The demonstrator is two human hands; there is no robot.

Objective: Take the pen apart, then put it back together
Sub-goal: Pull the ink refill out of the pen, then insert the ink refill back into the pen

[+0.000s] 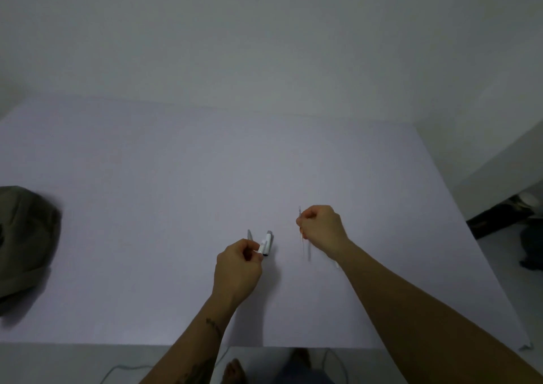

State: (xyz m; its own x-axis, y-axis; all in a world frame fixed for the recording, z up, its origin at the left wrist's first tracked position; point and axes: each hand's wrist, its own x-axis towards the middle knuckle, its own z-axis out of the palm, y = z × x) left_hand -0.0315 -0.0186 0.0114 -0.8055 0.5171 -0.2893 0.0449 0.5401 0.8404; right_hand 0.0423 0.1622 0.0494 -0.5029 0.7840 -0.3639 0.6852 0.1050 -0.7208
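The pen is in pieces over a white table [176, 207]. My left hand [238, 269] pinches a small white piece [261, 247], and a grey tip part [249, 234] sticks up behind its fingers. A white pen barrel with a grey end [268, 242] lies just to the right of those fingers; whether it is held or resting I cannot tell. My right hand [321, 229] is closed on the thin ink refill [300, 210], whose tip shows above the fist while its lower end is blurred below.
A dark olive bag or cloth [26, 245] rests on the table's left edge. The table's right edge runs diagonally, with dark objects [499, 216] on the floor beyond it. Cables and my feet show below the near edge.
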